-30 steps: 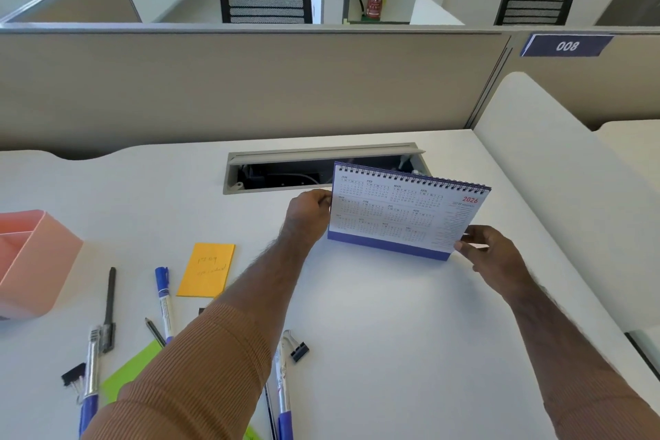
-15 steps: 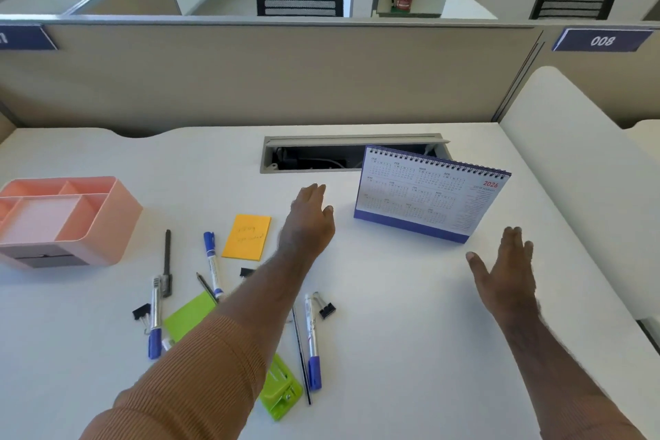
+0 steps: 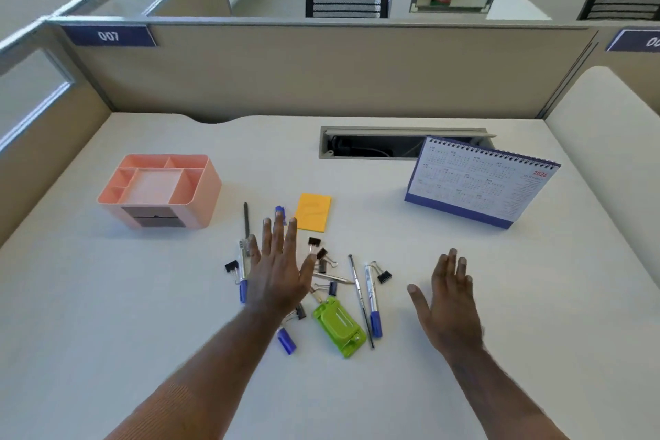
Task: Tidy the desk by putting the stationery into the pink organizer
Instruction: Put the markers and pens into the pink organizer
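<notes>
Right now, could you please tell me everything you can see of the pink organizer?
The pink organizer is a boxy tray that looks like smooth plastic, with rounded corners. Its open top is split into one large middle compartment and smaller ones around it, all apparently empty. A dark drawer-like section sits low in its front. It stands upright on the white desk, left of the scattered stationery, and neither hand touches it.

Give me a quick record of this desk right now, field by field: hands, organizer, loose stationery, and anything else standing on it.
left hand: open, fingers spread, over the stationery pile, holding nothing
right hand: open, empty, right of the pile
pink organizer: far left, compartments look empty
loose items: orange sticky notes, green stapler, pens, markers, binder clips
desk calendar: upright, far right
task status: nothing in the organizer yet
</notes>
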{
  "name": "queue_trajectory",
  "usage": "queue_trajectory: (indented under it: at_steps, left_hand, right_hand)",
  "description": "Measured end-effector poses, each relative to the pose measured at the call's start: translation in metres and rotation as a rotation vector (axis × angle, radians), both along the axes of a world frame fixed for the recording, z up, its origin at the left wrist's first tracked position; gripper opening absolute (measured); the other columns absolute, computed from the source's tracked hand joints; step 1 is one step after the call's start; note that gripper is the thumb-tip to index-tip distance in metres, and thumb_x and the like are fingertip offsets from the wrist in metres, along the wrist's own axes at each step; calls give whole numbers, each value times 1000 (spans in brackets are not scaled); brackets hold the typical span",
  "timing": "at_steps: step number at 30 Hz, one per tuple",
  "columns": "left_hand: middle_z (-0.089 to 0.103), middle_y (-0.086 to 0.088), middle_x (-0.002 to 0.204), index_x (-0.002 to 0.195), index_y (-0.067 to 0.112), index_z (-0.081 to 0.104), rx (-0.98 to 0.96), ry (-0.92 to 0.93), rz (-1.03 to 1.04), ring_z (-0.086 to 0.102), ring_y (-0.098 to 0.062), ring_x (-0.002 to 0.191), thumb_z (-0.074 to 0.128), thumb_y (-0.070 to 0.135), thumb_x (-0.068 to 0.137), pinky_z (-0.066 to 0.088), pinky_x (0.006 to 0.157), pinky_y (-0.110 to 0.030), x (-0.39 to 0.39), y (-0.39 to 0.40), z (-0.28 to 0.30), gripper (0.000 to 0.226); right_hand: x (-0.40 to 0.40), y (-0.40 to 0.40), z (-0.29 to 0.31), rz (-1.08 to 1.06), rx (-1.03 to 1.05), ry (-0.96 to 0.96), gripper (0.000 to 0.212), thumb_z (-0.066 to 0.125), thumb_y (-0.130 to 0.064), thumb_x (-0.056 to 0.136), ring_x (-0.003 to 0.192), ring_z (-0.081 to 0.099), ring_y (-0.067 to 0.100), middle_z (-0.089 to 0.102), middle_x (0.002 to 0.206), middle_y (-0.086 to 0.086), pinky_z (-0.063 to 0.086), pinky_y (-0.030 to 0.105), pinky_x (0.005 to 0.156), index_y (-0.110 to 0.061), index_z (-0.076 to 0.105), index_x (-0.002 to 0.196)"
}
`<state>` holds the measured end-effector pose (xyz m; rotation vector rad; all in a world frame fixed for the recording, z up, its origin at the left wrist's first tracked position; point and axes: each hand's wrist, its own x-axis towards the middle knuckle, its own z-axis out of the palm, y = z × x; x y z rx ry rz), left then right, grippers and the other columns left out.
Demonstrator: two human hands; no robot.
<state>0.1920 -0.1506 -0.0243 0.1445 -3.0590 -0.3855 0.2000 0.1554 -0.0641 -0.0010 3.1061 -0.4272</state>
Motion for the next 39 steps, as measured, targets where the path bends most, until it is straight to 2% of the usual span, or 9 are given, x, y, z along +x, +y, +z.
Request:
queue_trajectory:
  at_steps: [4, 12, 16, 19, 25, 30, 33, 35, 39]
  left_hand:
    - [-13, -6, 164, 157, 19, 4, -95, -54, -17, -13, -26, 151, 21, 60, 94, -3, 121, -52, 19, -34, -9, 77]
    - [-15, -6, 164, 157, 20, 0, -81, -85, -31, -17, -25, 150, 18, 62, 94, -5, 121, -52, 30, -76, -20, 78]
    - [-16, -5, 163, 157, 20, -2, -50, -101, -42, -19, -24, 150, 14, 63, 93, -7, 121, -51, 31, -84, -23, 79]
    - [-17, -3, 163, 157, 20, 1, -22, -108, -41, -20, -23, 150, 12, 63, 92, -10, 120, -48, 29, -88, -24, 79]
    - [-3, -1, 166, 156, 22, 15, 114, -96, -55, -13, -20, 151, 26, 51, 96, -13, 119, -43, 24, -87, -17, 68]
    - [24, 4, 160, 151, 23, 31, 435, -37, -94, 15, -14, 149, 54, 21, 95, 16, 121, -33, 28, -71, -4, 61]
    - [52, 9, 137, 140, 27, 48, 721, -76, -64, 51, -6, 125, 62, 20, 93, 42, 100, -17, 32, -55, 9, 49]
    - [66, 4, 121, 130, 25, 58, 981, -200, 16, 65, -8, 105, 63, 22, 94, 49, 82, -10, 32, -47, 19, 37]
    - [75, -10, 105, 117, 14, 67, 1557, -341, 297, 73, -22, 94, 58, 17, 97, 59, 81, -28, 32, -57, 34, 22]
  right_hand:
    - [14, -39, -5, 25, 37, -30, 93, 3, -70, 87, 149, -2, 30, -5, 161, 13, 8, 41, 120, -3, 4, 152]
    - [25, -90, -6, -20, 171, -12, 72, 31, -47, 87, 143, 28, 37, 42, 148, 18, 23, 54, 111, 0, 44, 139]
    - [22, -101, 1, -69, 201, 55, 46, 42, -42, 81, 104, 60, 36, 67, 105, 11, 46, 46, 78, -11, 63, 108]
    - [16, -105, 5, -151, 214, 17, 26, 65, -37, 76, 74, 61, 33, 66, 79, 7, 41, 39, 64, -16, 66, 92]
    - [7, -112, 11, -225, 152, -104, 30, 56, -40, 86, 95, 63, 26, 69, 103, -2, 41, 38, 78, -25, 58, 112]
    - [7, -126, 38, -278, -322, -61, 25, 59, -32, 87, 88, 62, 20, 66, 99, -4, 46, 31, 74, -23, 65, 109]
    - [-5, -147, 65, -302, -765, -62, 15, 62, -23, 89, 74, 65, 11, 69, 85, -3, 47, 26, 67, -16, 69, 101]
    - [-11, -167, 79, -322, -1091, -153, 9, 62, -16, 90, 78, 71, 15, 73, 87, 5, 53, 32, 66, -13, 66, 97]
    - [-9, -197, 92, -296, -1435, -240, 6, 60, -6, 91, 88, 73, 27, 74, 95, 15, 60, 36, 72, -10, 62, 95]
